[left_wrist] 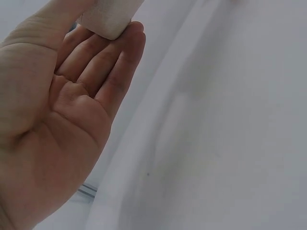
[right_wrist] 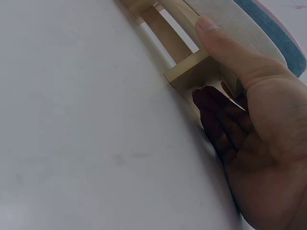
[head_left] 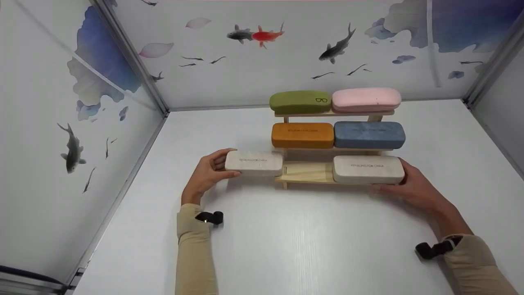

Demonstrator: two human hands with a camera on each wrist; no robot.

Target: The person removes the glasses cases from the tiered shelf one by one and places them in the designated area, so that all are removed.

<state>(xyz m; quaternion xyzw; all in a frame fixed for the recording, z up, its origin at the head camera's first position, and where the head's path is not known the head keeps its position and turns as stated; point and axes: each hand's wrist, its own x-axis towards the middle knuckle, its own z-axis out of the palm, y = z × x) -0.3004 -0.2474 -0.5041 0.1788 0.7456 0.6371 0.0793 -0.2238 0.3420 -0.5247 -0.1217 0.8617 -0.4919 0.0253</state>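
Observation:
My left hand (head_left: 206, 174) holds a white glasses case (head_left: 254, 163) by its left end, thumb at the front and fingers behind. This case is at the left of a stepped wooden rack (head_left: 309, 172), its right end overlapping the lowest shelf. Only its pale corner shows in the left wrist view. My right hand (head_left: 421, 192) grips the right end of the rack's lowest shelf, beside a second white glasses case (head_left: 368, 169). The right wrist view shows the thumb (right_wrist: 225, 45) along the shelf front and case, with curled fingers (right_wrist: 223, 120) below by the rack's leg.
Orange (head_left: 303, 135) and blue (head_left: 369, 135) glasses cases lie on the middle shelf. Green (head_left: 300, 102) and pink (head_left: 366, 99) ones are on the top shelf. The white table (head_left: 303, 246) meets fish-patterned panels (head_left: 229, 78) at the back and side.

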